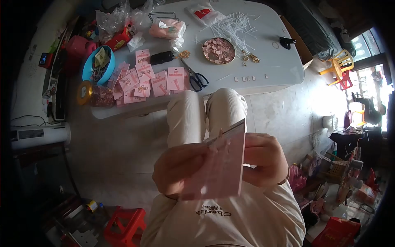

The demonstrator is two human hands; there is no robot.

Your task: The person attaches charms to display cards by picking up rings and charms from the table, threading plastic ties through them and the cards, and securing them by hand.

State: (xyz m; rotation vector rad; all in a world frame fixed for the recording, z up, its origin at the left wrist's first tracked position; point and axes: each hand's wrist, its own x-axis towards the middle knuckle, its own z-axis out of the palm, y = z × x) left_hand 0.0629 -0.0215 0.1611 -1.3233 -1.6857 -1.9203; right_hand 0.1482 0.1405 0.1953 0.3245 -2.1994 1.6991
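Over my lap, a pink card (220,177) is tilted, with faint print and a small hole low on it. My left hand (179,166) is closed on the card's left side, its fingers curled against it. On the other side, my right hand (266,158) is closed at the card's right edge. Its fingertips go behind the card, so anything small in them is hidden. On the table (263,45) ahead lie several pink printed cards (142,80) with small jewellery on them. Scissors with dark handles (197,80) lie beside them.
A round tray (218,51) holds many small pink pieces, near white plastic strips (236,29) and gold bits (251,57). A blue basin (98,64) and a gold-lidded jar (94,94) stand at the table's left. A red stool (125,226) is on the floor.
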